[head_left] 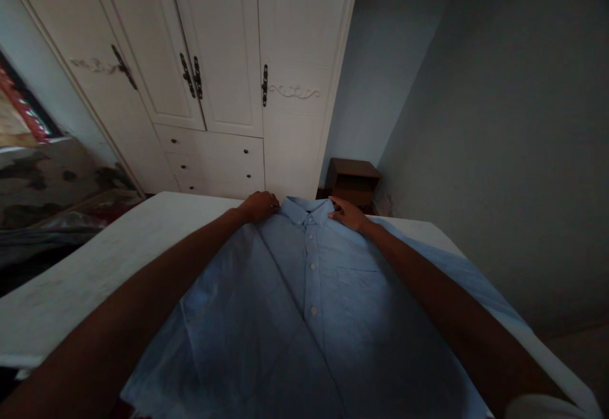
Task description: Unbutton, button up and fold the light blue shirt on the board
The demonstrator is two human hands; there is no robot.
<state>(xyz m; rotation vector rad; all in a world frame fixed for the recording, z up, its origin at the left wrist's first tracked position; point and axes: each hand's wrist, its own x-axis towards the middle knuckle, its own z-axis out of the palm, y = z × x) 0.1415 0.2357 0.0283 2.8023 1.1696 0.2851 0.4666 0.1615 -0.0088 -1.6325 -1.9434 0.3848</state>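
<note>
Blue shirt (304, 305) lying buttoned, front up, on the white table (95, 267), collar (307, 210) toward the far edge. Left hand (259, 206) resting at one shoulder, fingers curled; pinching cloth or not, cannot tell. Right hand (347, 215) pressing flat beside the collar, fingers extended, gripping nothing. Seemingly squaring the shoulders; next move calling for an even pull on both sides.

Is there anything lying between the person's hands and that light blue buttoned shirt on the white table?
Nothing visible. The left hand and the right hand both rest directly on the light blue buttoned shirt, one on each side of its collar. The shirt lies on the white table.
</note>
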